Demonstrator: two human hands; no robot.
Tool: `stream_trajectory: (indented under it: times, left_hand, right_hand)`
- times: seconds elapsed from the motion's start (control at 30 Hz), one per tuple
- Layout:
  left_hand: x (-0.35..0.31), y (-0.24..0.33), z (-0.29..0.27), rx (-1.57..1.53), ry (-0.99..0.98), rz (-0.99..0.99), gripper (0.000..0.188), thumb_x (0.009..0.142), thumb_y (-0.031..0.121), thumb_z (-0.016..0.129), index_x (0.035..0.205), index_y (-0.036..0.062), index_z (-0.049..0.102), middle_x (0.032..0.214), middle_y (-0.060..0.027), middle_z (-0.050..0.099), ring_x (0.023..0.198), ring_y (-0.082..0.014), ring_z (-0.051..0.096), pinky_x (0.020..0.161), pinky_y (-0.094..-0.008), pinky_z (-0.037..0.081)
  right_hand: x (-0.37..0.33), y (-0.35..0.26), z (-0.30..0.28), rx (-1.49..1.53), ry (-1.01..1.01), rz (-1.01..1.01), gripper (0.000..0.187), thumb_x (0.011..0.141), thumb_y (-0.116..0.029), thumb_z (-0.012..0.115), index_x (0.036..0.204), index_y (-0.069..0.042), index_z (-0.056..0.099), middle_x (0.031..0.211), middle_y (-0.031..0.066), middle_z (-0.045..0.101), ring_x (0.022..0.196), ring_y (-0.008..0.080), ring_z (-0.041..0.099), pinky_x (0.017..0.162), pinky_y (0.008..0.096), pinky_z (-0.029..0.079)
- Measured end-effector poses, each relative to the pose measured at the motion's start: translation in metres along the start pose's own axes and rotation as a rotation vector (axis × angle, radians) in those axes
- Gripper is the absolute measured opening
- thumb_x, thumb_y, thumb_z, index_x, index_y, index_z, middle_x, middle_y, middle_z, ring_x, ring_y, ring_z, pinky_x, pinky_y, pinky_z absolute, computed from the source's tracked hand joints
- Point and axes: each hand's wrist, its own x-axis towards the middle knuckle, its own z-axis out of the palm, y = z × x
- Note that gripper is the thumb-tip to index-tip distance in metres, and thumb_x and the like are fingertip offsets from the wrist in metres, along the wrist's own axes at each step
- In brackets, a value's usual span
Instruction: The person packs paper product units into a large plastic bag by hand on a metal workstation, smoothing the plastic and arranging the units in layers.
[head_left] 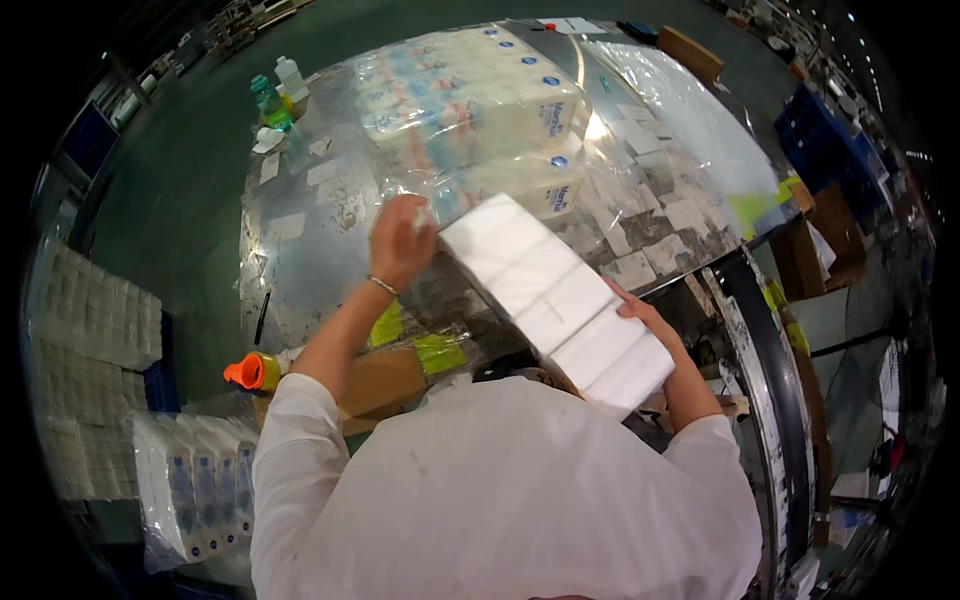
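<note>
A long row of white folded tissue packs [540, 300] slants across the near edge of the metal table. My right hand [645, 318] grips its right side near the lower end, the thumb on top. Close to the row's upper left end is my left hand [402, 242], its fingers curled together. Whatever it may pinch is too small to make out. Just beyond lie several clear-wrapped bundles of tissue packs [470, 110], with blue marks on their ends. The nearest wrapped bundle [510, 188] almost touches the row's far end.
A green bottle [270, 103] and a white bottle [291, 78] stand at the table's far left. An orange tape dispenser [255, 372] and a black pen [262, 318] are at its near left. Clear plastic sheets [690, 120] cover the right side. More wrapped bundles [195, 480] sit lower left.
</note>
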Motion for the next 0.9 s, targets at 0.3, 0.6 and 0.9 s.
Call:
stream_trajectory:
  times: [0.3,0.6,0.9]
  left_hand:
    - [-0.024,-0.034,0.059,0.359,-0.113,0.014,0.029,0.071,0.008,0.052,0.100,0.0079,0.050,0.095,-0.0095,0.052,0.091,-0.0260,0.049,0.082,-0.0393,0.036]
    - [0.005,0.014,0.006,-0.036,0.286,0.112,0.006,0.078,0.010,0.057,0.079,0.0046,0.055,0.074,-0.0107,0.053,0.067,-0.0277,0.050,0.061,-0.0355,0.040]
    - [0.008,0.029,0.008,-0.242,0.373,-0.097,0.006,0.078,0.005,0.053,0.083,0.0017,0.053,0.087,-0.0098,0.050,0.083,-0.0219,0.047,0.076,-0.0303,0.037]
  right_hand:
    - [-0.031,0.017,-0.013,-0.131,0.133,-0.014,0.087,0.058,-0.031,0.064,0.132,-0.004,0.028,0.131,0.0129,0.035,0.119,0.0227,0.036,0.096,0.0309,0.029]
    - [-0.007,-0.011,-0.007,-0.320,0.004,-0.112,0.085,0.054,-0.032,0.064,0.130,-0.010,0.032,0.110,0.0163,0.047,0.098,0.0238,0.048,0.085,0.0325,0.037]
    - [0.021,0.007,-0.063,-0.531,0.355,-0.669,0.069,0.069,-0.028,0.059,0.130,-0.011,0.030,0.118,0.0143,0.043,0.097,0.0216,0.049,0.083,0.0310,0.040]
